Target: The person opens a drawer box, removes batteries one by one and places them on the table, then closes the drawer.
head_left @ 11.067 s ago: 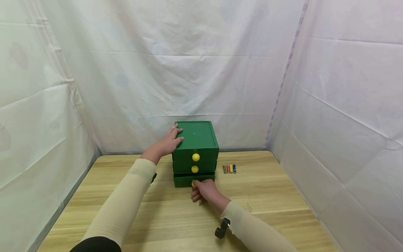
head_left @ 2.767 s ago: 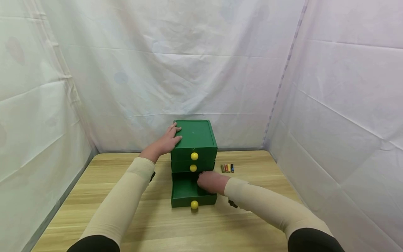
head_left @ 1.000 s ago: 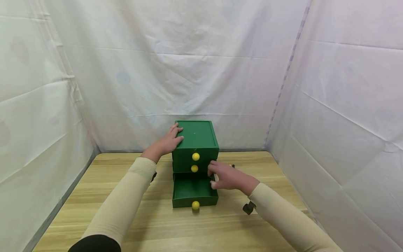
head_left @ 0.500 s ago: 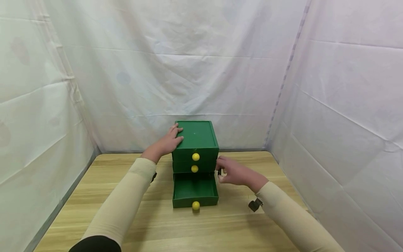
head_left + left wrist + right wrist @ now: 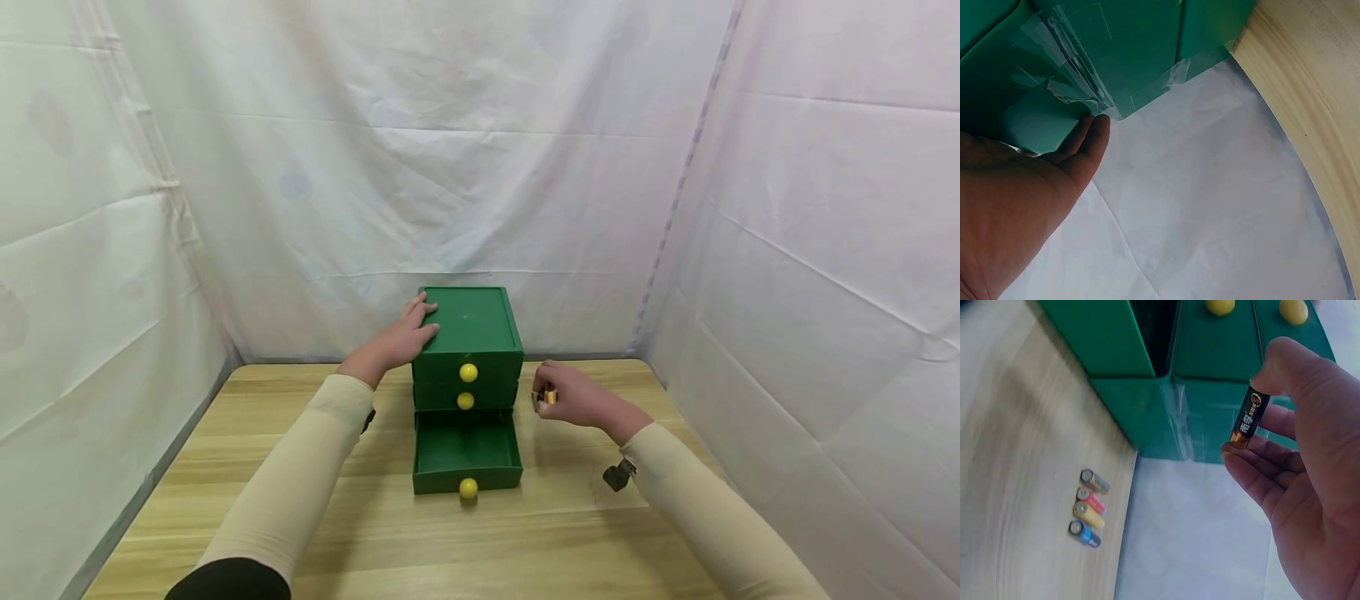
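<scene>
My right hand (image 5: 573, 396) is to the right of the green drawer cabinet (image 5: 472, 321). Its thumb and fingers pinch a black battery with a copper end (image 5: 1250, 417). In the head view that hand overlaps a row of several batteries on the table; the right wrist view shows them side by side, among them a yellow battery (image 5: 1088, 514) and a blue-black battery (image 5: 1085, 533). The cabinet's lowest drawer (image 5: 442, 482) is pulled out, and no object shows in its visible part. My left hand (image 5: 401, 340) rests on the cabinet's top left edge, fingers extended along the side (image 5: 1091, 140).
Yellow round knobs mark the drawers, the lowest knob (image 5: 468, 488) standing out toward me. Above it the two upper drawers are pushed in. Clear tape (image 5: 1075, 56) covers part of the cabinet's side. White cloth (image 5: 465, 167) hangs behind and beside the wooden table (image 5: 420, 542).
The right hand first pulled the lowest drawer out by its knob, then reached inside. It has come out with the black battery and moved right, toward the row. The left hand stays in place.
</scene>
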`<state>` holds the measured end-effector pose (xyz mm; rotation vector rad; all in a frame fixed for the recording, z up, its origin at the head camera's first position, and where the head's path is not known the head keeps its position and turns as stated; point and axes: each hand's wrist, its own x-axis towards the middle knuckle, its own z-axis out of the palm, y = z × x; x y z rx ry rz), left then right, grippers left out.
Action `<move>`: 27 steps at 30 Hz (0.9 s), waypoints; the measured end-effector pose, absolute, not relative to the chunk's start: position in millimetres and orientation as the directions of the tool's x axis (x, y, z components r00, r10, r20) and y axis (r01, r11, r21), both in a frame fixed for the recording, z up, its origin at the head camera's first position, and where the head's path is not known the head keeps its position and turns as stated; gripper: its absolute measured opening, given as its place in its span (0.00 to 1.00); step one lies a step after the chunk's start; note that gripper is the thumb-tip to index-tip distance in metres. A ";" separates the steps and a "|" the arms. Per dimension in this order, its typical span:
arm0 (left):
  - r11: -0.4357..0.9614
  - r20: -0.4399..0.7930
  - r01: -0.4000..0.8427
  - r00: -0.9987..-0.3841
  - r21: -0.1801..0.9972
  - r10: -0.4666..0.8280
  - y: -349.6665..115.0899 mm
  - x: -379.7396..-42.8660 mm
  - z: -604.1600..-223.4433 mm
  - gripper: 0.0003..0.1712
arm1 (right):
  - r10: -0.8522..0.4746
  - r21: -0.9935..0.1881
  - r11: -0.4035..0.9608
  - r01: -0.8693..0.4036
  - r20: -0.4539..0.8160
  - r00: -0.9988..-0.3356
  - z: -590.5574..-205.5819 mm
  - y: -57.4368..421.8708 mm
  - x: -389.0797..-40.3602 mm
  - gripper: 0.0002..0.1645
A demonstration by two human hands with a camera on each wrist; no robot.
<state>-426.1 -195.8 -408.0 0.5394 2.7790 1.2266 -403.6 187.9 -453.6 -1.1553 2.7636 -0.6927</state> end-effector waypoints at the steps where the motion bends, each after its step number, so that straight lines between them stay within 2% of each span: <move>1: 0.623 0.087 0.291 -0.938 0.726 0.337 -195.9 -426.1 -408.1 0.35 | -0.683 -0.427 0.624 -0.654 0.107 -0.722 -453.4 189.2 -405.4 0.08; 9: 0.617 0.079 0.286 -0.937 0.733 0.342 -196.5 -425.0 -406.0 0.36 | -0.660 -0.386 0.668 -0.636 0.086 -0.746 -454.3 194.4 -425.6 0.10; 27: 0.624 0.066 0.281 -0.936 0.729 0.345 -193.8 -424.2 -404.0 0.36 | -0.613 -0.356 0.725 -0.589 0.054 -0.788 -456.9 211.0 -438.5 0.14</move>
